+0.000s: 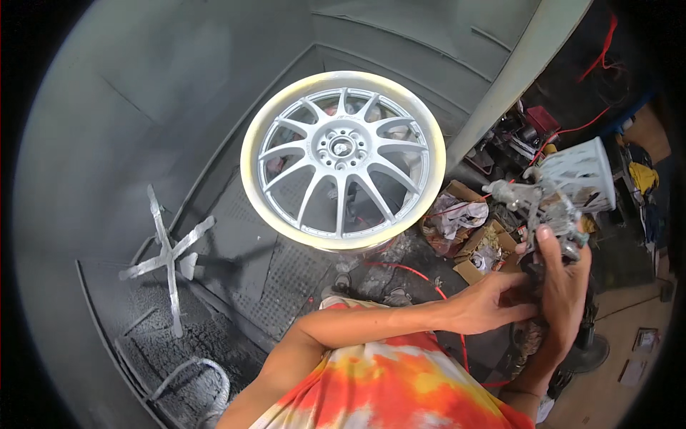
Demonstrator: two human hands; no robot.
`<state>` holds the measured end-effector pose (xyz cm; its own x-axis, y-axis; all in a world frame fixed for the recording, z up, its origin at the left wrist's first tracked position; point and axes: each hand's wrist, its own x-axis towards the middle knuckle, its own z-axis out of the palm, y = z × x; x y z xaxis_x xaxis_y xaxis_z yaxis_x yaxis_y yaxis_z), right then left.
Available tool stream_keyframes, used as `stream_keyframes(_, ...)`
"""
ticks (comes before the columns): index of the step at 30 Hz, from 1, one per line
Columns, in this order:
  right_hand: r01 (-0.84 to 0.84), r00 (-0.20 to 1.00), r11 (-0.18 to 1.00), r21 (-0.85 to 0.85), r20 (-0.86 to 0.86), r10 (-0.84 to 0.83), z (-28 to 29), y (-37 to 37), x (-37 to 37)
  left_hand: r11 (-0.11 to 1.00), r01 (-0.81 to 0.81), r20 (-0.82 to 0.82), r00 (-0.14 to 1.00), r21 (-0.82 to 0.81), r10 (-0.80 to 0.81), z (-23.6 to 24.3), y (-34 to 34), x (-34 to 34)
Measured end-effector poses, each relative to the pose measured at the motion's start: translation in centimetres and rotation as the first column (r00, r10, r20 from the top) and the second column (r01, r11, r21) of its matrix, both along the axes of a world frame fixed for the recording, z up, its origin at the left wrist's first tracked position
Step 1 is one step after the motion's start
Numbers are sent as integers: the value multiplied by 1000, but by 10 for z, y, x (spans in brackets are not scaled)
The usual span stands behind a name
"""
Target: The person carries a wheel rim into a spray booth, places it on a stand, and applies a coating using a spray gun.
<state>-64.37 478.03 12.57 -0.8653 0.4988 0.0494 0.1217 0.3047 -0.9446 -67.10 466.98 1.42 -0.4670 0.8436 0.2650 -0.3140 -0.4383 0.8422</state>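
My right hand [564, 282] is closed around a paint-crusted spray gun [544, 204], its thumb up along the back of the gun. The gun is held off to the right, tilted, its front end toward the left. My left hand [486, 304] reaches across my body, fingers closed at the lower end of the gun's handle; the exact spot they grip is partly hidden. In front of me a multi-spoke wheel rim [343, 177] lies face up, raised above the floor. Its spokes are silver-grey and its outer lip is pale yellow and white.
A silver cross-shaped stand [167, 253] is at the left. Open cardboard boxes [480, 270] with crumpled material sit right of the rim, near a white plastic basket [582, 171]. A red hose [407, 267] runs over the floor by my feet. Grey walls [164, 79] enclose the far and left sides.
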Motion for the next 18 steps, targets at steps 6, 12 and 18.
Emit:
stream_keyframes(6,-58,992,998,30,-107,61,32,-1,-11,982,-26,255,967,186,-22,-2,28,3)
stream_keyframes(12,-244,966,966,-86,-107,235,42,-3,-21,957,-197,154,974,215,167,4,31,11)
stream_keyframes(18,-363,932,924,120,38,361,43,16,-56,958,-249,140,963,143,230,-36,42,-12)
